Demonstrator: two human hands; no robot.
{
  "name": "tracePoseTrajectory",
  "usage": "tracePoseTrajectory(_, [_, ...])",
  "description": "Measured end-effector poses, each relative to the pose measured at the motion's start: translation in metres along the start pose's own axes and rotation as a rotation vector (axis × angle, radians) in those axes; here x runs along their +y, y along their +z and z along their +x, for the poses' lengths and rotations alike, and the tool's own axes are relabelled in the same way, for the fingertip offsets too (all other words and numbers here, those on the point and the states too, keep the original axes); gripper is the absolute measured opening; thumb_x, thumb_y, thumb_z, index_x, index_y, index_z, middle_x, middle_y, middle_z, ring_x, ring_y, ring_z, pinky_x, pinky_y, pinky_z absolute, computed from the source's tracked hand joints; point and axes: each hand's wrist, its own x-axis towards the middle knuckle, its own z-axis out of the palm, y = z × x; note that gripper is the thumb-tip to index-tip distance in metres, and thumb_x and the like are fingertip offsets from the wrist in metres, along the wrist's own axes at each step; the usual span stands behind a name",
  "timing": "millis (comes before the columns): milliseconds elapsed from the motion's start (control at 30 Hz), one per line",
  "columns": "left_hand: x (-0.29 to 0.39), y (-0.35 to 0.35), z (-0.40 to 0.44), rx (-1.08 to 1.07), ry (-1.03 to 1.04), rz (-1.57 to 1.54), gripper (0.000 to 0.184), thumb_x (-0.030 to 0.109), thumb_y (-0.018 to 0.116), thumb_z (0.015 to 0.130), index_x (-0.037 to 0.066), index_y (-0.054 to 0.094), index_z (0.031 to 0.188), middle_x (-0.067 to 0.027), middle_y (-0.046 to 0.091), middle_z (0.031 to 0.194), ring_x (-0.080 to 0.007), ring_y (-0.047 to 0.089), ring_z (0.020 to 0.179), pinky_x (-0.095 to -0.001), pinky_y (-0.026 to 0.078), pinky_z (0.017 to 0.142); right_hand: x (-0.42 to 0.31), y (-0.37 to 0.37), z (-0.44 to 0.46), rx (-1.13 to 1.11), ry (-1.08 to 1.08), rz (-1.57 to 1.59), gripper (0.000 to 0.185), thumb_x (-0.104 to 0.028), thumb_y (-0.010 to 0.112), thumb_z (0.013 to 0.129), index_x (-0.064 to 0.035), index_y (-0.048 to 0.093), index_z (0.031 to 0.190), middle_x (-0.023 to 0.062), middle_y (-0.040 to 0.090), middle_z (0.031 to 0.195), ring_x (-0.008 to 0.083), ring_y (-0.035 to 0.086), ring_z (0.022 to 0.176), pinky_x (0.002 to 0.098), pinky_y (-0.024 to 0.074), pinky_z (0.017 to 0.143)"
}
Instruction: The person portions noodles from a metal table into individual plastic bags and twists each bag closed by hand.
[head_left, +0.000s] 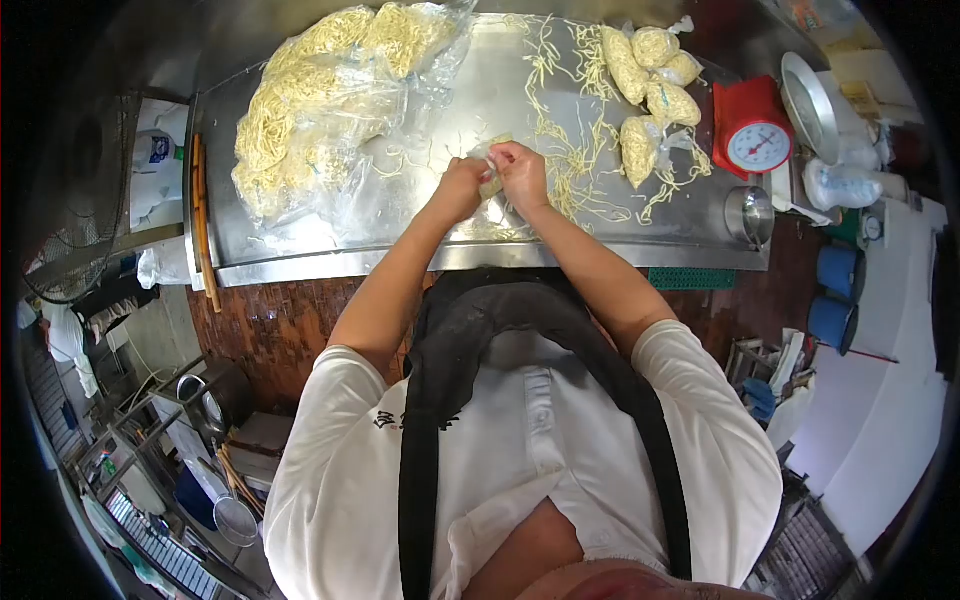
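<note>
My left hand (461,191) and my right hand (520,176) are close together over the middle of the steel table (480,232). Both have their fingers closed on a small clear plastic bag (490,187) between them. Most of the bag is covered by my hands, so its contents are hard to make out. To the left lies a big heap of pale yellow noodles (290,120) in and around clear plastic. Loose noodle strands (570,180) are scattered just right of my right hand. Several filled noodle bags (640,150) are grouped further right.
A red dial scale (757,140) with a metal pan (808,108) stands at the table's right end. Near the front right corner sits a round metal container (748,216). Wooden sticks (203,220) lie along the left edge. Blue bins (833,322) stand beyond the table on the right.
</note>
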Motion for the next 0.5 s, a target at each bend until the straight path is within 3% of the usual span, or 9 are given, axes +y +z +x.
tracePoseTrajectory(67, [0.008, 0.002, -0.001, 0.006, 0.040, -0.058, 0.018, 0.002, 0.061, 0.078, 0.005, 0.066, 0.095, -0.0197, 0.064, 0.089, -0.0384, 0.056, 0.091, -0.0430, 0.042, 0.086, 0.007, 0.001, 0.004, -0.020, -0.186, -0.130, 0.023, -0.005, 0.066, 0.084, 0.0018, 0.066, 0.106, 0.0159, 0.069, 0.083, 0.0262, 0.066, 0.070, 0.0351, 0.0535, 0.064])
tracePoseTrajectory(167, [0.006, 0.007, 0.002, 0.061, -0.015, -0.020, 0.021, -0.001, 0.059, 0.078, 0.004, 0.066, 0.097, -0.0201, 0.063, 0.090, -0.0393, 0.056, 0.090, -0.0436, 0.042, 0.087, 0.001, 0.005, 0.007, -0.012, -0.017, -0.028, 0.026, -0.002, 0.065, 0.084, 0.0025, 0.065, 0.110, 0.0159, 0.068, 0.081, 0.0249, 0.066, 0.068, 0.0339, 0.0533, 0.065])
tracePoseTrajectory(200, [0.003, 0.009, 0.001, 0.066, -0.041, 0.002, 0.029, -0.004, 0.057, 0.077, 0.003, 0.067, 0.103, -0.0222, 0.061, 0.093, -0.0403, 0.056, 0.090, -0.0435, 0.044, 0.086, -0.001, 0.004, 0.001, -0.041, -0.074, -0.001, 0.031, -0.001, 0.064, 0.084, 0.0017, 0.061, 0.115, 0.0164, 0.067, 0.087, 0.0252, 0.066, 0.073, 0.0341, 0.0530, 0.069])
tracePoseTrajectory(300, [0.008, 0.004, -0.001, 0.205, -0.117, -0.056, 0.032, -0.008, 0.050, 0.075, 0.004, 0.066, 0.100, -0.0249, 0.062, 0.095, -0.0421, 0.057, 0.095, -0.0455, 0.045, 0.086, -0.003, -0.003, -0.016, -0.120, -0.248, 0.070, 0.047, 0.003, 0.061, 0.085, -0.0005, 0.049, 0.131, 0.0179, 0.066, 0.102, 0.0261, 0.066, 0.089, 0.0346, 0.0521, 0.080])
tracePoseTrajectory(400, [0.012, 0.011, -0.003, 0.199, -0.152, -0.135, 0.032, -0.008, 0.048, 0.077, 0.002, 0.064, 0.104, -0.0262, 0.060, 0.100, -0.0422, 0.057, 0.097, -0.0450, 0.046, 0.087, -0.007, -0.006, -0.013, -0.120, -0.380, -0.264, 0.054, 0.008, 0.059, 0.081, 0.0019, 0.043, 0.133, 0.0195, 0.064, 0.108, 0.0337, 0.062, 0.093, 0.0401, 0.0496, 0.085])
tracePoseTrajectory(500, [0.010, 0.013, 0.002, 0.303, -0.130, -0.130, 0.034, -0.002, 0.058, 0.079, 0.004, 0.064, 0.112, -0.0252, 0.059, 0.100, -0.0415, 0.057, 0.095, -0.0467, 0.047, 0.085, -0.010, 0.002, -0.002, -0.122, -0.327, -0.359, 0.050, 0.009, 0.058, 0.076, 0.0038, 0.046, 0.124, 0.0214, 0.064, 0.103, 0.0389, 0.059, 0.092, 0.0452, 0.0475, 0.086])
